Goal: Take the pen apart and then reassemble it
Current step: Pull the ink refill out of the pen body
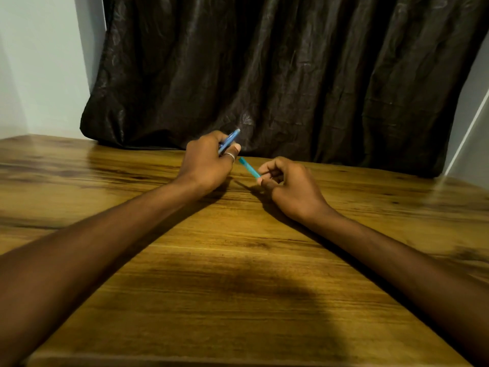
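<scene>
With the left hand (209,160) closed around the pen barrel (229,141) and the right hand (288,185) pinching the blue tip piece (249,168) just apart above the tabletop (238,274), misalignment risked dropping a part.

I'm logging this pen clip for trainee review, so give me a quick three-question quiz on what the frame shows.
1. True or false: the pen is in one piece.
2. Which hand wears a ring? A) left B) right C) neither
3. Fill in: behind the wooden table hangs a dark ____.

Key
1. False: the left hand has its grip on the blue pen body, while the right hand pinches a separate teal pen piece; the two parts are apart.
2. A: the ring is on a left-hand finger.
3. curtain
</scene>
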`<state>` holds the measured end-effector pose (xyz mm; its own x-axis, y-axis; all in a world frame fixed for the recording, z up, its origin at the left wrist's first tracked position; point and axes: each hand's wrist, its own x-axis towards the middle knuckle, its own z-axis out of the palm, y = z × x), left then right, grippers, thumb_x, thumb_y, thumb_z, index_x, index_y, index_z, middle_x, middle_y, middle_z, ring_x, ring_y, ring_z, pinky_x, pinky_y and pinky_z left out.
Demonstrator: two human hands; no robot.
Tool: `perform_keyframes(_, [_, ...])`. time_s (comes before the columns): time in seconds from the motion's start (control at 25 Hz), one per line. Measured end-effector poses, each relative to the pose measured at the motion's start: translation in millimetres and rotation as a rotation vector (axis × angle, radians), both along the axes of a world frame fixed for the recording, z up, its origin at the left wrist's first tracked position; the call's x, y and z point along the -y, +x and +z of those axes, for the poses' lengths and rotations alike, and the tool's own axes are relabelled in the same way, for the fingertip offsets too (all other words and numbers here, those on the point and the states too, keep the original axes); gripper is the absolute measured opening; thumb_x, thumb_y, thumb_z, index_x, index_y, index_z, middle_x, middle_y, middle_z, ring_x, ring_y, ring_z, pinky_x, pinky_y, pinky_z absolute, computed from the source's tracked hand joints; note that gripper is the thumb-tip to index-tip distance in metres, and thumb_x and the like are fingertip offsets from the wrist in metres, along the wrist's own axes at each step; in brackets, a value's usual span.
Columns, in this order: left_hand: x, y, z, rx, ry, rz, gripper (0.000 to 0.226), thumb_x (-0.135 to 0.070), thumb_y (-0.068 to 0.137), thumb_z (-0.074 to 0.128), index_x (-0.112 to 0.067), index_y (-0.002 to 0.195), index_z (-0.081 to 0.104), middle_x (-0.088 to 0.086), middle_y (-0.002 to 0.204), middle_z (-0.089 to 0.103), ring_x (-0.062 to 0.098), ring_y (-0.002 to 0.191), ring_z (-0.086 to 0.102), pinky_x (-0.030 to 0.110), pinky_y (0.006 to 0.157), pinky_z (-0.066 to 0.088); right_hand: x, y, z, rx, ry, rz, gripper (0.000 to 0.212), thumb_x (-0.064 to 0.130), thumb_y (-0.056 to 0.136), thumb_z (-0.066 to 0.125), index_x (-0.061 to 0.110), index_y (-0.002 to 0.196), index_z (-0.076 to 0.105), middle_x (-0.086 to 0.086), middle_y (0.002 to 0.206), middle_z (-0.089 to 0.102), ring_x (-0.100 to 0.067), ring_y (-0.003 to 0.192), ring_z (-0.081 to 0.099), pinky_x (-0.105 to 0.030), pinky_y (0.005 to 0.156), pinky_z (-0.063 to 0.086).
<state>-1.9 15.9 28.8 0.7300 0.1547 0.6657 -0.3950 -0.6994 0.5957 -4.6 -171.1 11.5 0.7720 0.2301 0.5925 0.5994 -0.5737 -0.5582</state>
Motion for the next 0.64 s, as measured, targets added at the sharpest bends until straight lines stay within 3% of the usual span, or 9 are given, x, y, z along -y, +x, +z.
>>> perform_keyframes(0.16, [4,-4,1,-0.026,-0.016,-0.128,0.015,-0.037,0.095,0.066,-0.025,0.093,0.074,-0.007,0.073,0.070,-0.004,0.059,0.060,0.010,0.050,0.039,0,-1,2,-0.168,0.284,0.081,0.023,0.005,0.087,0.071,0.015,0.107,0.065,0.002,0.083,0.070,-0.006,0.073,0.066,-0.025,0.067,0.056])
perform_keyframes(0.24, [7,-5,0,-0.073,-0.040,-0.218,0.017,-0.039,0.092,0.070,-0.024,0.087,0.076,0.000,0.077,0.074,0.001,0.058,0.060,0.025,0.058,0.047,0,-2,4,-0.235,0.376,0.126,0.026,0.001,0.087,0.070,0.015,0.107,0.061,-0.001,0.081,0.071,-0.006,0.069,0.067,-0.021,0.062,0.053])
perform_keyframes(0.36, [13,-7,-2,-0.151,-0.081,-0.360,0.015,-0.037,0.090,0.073,-0.023,0.094,0.078,0.004,0.081,0.076,0.004,0.063,0.063,0.034,0.064,0.052,0,-5,6,-0.278,0.419,0.179,0.030,-0.003,0.086,0.070,0.016,0.106,0.057,-0.006,0.079,0.072,-0.013,0.067,0.068,-0.026,0.063,0.056])
perform_keyframes(0.48, [15,-9,-4,-0.188,-0.072,-0.406,0.015,-0.033,0.088,0.076,-0.022,0.098,0.079,0.006,0.089,0.079,0.019,0.078,0.072,0.046,0.076,0.059,-2,-6,4,-0.259,0.403,0.191,0.036,-0.008,0.083,0.070,0.015,0.107,0.055,-0.003,0.074,0.070,-0.015,0.067,0.066,-0.039,0.070,0.057])
perform_keyframes(0.64, [15,-11,-3,-0.203,-0.041,-0.440,0.012,-0.025,0.087,0.077,-0.025,0.099,0.079,-0.001,0.091,0.079,0.014,0.086,0.075,0.036,0.079,0.060,-4,-8,4,-0.269,0.416,0.196,0.043,-0.009,0.081,0.072,0.016,0.112,0.055,-0.009,0.083,0.071,-0.025,0.075,0.070,-0.045,0.075,0.060])
